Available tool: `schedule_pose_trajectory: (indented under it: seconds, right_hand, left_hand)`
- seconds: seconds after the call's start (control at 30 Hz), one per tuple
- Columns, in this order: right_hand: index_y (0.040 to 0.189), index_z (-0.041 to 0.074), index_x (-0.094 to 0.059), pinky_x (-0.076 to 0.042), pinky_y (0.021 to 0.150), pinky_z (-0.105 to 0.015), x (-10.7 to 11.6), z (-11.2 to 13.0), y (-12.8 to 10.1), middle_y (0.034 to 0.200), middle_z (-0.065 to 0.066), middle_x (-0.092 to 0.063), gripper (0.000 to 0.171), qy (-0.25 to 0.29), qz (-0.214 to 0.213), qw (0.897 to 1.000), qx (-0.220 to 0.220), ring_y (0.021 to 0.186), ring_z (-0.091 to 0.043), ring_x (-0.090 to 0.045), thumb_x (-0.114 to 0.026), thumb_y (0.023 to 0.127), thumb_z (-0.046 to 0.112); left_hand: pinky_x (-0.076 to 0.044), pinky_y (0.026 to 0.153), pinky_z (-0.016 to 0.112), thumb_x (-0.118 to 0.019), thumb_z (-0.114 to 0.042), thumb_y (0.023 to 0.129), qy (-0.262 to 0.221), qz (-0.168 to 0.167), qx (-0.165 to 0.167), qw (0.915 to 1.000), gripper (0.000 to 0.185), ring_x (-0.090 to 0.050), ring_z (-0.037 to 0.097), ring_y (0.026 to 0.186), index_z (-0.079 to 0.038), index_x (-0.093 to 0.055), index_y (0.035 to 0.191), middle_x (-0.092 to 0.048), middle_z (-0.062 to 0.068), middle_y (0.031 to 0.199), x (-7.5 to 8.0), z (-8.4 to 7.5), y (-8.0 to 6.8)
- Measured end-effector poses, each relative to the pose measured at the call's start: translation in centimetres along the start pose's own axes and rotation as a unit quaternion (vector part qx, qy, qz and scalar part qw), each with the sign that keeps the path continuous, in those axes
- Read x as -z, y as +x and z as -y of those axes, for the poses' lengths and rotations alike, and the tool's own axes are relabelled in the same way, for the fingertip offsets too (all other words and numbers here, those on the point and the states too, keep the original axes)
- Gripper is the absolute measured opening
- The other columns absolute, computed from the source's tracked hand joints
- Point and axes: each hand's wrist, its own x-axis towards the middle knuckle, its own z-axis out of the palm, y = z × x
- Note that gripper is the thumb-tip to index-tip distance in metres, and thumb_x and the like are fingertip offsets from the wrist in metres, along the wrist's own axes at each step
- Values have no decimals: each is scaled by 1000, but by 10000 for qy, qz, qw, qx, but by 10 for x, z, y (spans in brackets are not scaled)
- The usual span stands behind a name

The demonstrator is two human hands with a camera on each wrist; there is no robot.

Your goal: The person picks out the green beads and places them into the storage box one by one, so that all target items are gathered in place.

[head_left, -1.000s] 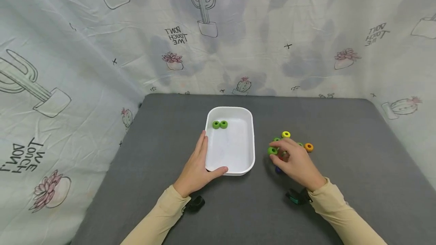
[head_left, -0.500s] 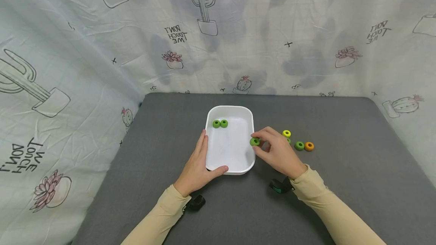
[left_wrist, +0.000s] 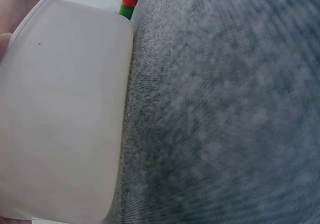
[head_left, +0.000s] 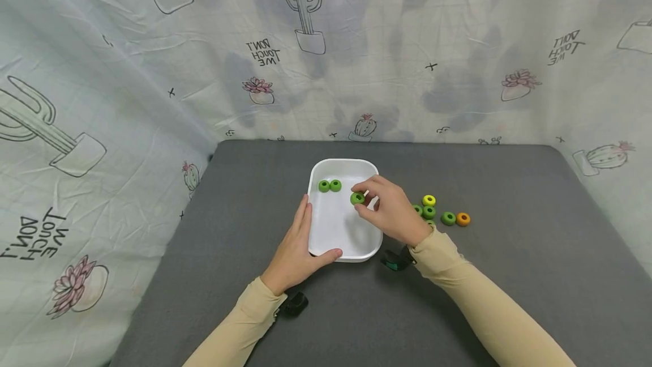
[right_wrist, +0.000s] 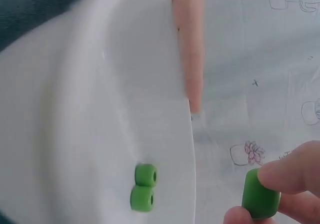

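My right hand pinches a green bead between thumb and fingertips, above the white tray. The right wrist view shows this green bead from its side. Two more green beads, a left one and a right one, lie side by side inside the tray toward its far left corner. My left hand rests against the tray's near left corner, fingers straight along the left side and thumb over the front rim. In the left wrist view the tray's outer wall hides most of that hand.
Right of the tray are loose beads on the grey table: a yellow one, an orange one and several green ones. My right wrist partly covers this group. Blue, red and green pieces show past the tray in the left wrist view.
My right hand has carried the green bead leftward from the loose group, across the tray's right rim, to over the tray. The left hand and tray have stayed in place.
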Motion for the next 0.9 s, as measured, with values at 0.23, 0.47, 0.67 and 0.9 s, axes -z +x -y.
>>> schedule_pose_trajectory:
  seconds: [0.23,0.47,0.67,0.9]
  right_hand:
    - [121,6,-74,-57,76,-34,-8,0,21,107,-5,-68,27,79,225,9997,-112,89,-17,-69,-75,94,8]
    - [121,5,-73,-57,78,-34,-17,-2,40,113,-8,-69,27,78,353,9993,-118,90,-19,-70,-73,95,8]
    - [122,2,-72,-58,81,-35,-29,-4,54,113,-11,-69,29,110,480,9985,-239,92,-22,-70,-74,93,7]
    - [117,2,-74,-57,82,-35,-43,-6,69,110,-11,-71,26,-10,633,9967,-517,90,-23,-69,-77,91,6]
  left_hand:
    - [-35,118,59,-74,-66,86,30,2,-15,10000,121,-23,32,159,-1,-10,166,0,6,177,0,1,0]
    - [-34,119,58,-75,-65,87,-8,35,3,10000,121,-21,30,160,0,-11,166,2,2,177,0,0,0]
    - [-34,119,59,-75,-64,87,31,37,-16,10000,121,-21,31,160,1,-11,166,1,5,177,0,0,0]
    - [-34,119,59,-75,-64,87,14,22,-95,10000,121,-21,31,160,2,-11,166,5,-1,177,1,0,-1]
